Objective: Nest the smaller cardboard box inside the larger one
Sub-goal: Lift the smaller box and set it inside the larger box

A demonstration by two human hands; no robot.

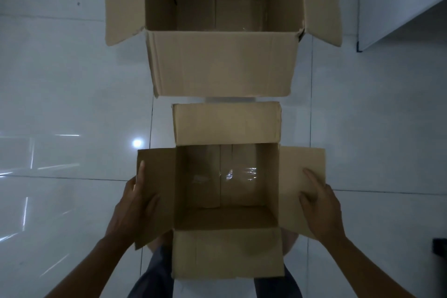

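Observation:
The smaller cardboard box [226,126] is open in front of me, its four flaps spread outward and tape shining on its bottom. My left hand [135,203] grips its left flap, thumb on top and fingers under the edge. My right hand [319,203] rests on the right flap with fingers curled over it. The larger cardboard box [222,63] stands just beyond, open and empty, its near flap hanging toward the small box and its side flaps splayed out. A narrow gap separates the two boxes.
Glossy pale floor tiles [72,104] surround both boxes and reflect lights at the left. A white cabinet or wall panel [399,2] stands at the upper right. A small dark object [440,247] sits at the right edge. My knees show under the small box.

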